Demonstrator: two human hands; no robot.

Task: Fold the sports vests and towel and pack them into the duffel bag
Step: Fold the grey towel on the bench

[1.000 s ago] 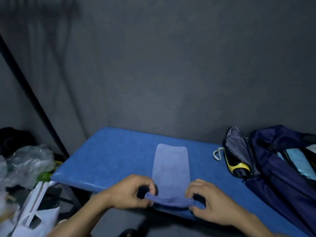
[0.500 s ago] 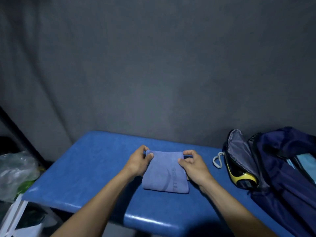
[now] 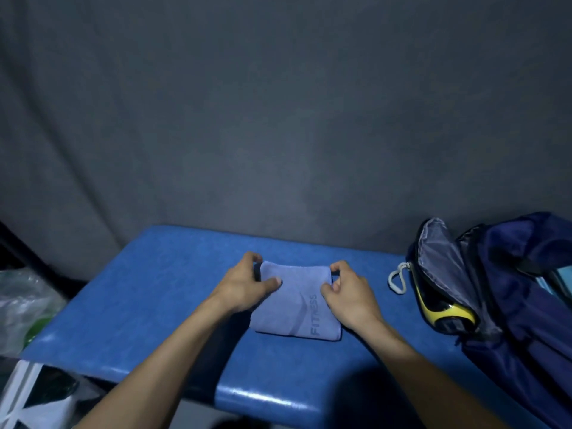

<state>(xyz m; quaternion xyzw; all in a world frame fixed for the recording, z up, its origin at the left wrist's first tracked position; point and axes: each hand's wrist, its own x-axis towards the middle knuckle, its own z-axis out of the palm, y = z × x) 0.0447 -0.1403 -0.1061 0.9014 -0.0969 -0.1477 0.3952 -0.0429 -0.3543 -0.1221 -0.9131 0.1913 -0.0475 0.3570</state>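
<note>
At the far left sits a crumpled clear plastic bag, off the edge of the blue padded table. Here's the left forearm reaching up from the bottom, and the left hand pinches the far left corner of the folded lilac-blue towel, thumb flat on top, fingers curled round the edge. The towel lies flat mid-table, "FITNESS" printed along its right side. Right hand mirrors it: forearm angled in from the lower right, fingers curled and clamped on the towel's far right corner, thumb on the cloth. Next, a white cord loop on the table, then the open navy duffel bag with yellow trim, well apart from the towel.
</note>
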